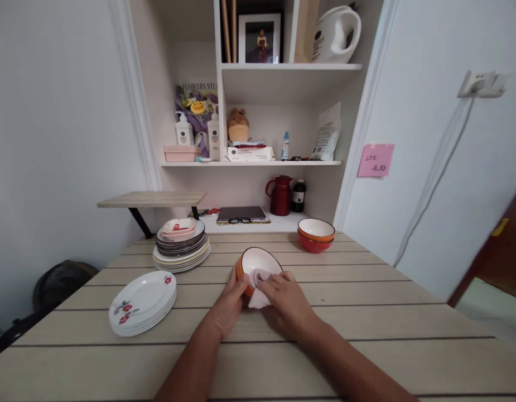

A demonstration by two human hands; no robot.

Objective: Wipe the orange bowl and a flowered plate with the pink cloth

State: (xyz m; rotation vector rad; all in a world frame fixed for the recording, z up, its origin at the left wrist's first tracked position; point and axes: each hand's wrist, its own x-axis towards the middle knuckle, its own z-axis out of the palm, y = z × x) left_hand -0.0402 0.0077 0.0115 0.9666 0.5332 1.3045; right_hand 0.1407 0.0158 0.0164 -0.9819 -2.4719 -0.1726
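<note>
An orange bowl [261,259] with a white inside and dark rim is tilted toward me over the middle of the table. My left hand [231,298] grips its left side, thumb over the rim. Inside the near part of the bowl, my right hand [286,297] presses a white cloth or tissue [260,299], its fingers closed on it. Part of the cloth hangs over the near rim. The fingers under the bowl are hidden.
White plates with red flowers [143,301] are stacked at the left. Behind them stands a taller stack of plates [182,258] topped by small square dishes [179,228]. Two nested bowls [316,239] stand at the back right. A red jug [280,196] is behind, under the shelf.
</note>
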